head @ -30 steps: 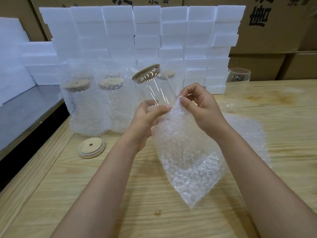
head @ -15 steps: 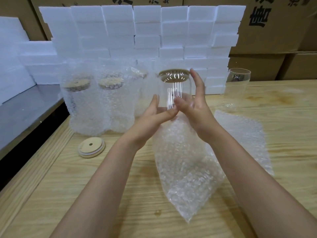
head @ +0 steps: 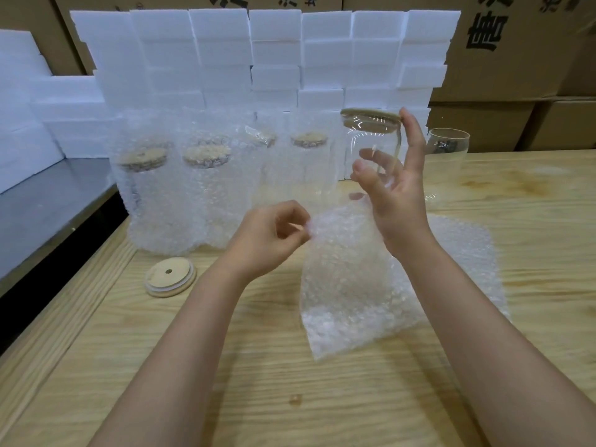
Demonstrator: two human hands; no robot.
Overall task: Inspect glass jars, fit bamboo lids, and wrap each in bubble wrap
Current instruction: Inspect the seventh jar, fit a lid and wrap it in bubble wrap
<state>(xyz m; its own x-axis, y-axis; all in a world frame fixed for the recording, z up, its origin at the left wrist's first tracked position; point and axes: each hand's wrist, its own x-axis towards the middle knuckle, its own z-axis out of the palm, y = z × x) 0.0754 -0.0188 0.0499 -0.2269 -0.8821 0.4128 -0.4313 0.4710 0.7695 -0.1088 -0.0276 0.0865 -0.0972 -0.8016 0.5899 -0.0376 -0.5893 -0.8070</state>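
Midway through the batch, by the look of it. Already wrapped and lined up at eleven o'clock: four lidded jars in bubble wrap (head: 206, 195). In hand at one o'clock: a clear glass jar (head: 371, 143) topped with a round bamboo lid (head: 371, 119), base sunk into a clear bubble-wrap bag (head: 348, 285), top half bare. Left to do: drawing the bag up over it, then lidding and wrapping the open lidless glass (head: 448, 146) at two o'clock; spare pale bamboo lid (head: 170, 280) lying on the light wooden bench (head: 274, 398) at nine o'clock.

Left hand (head: 267, 243) curled, pinching the bag's mouth. Right hand (head: 396, 201) splayed against the jar, index finger straight up to the lid's rim, not clenched.

Compared with half a second ago: jar higher and further right, left hand gone from flat fingers to a pinch.
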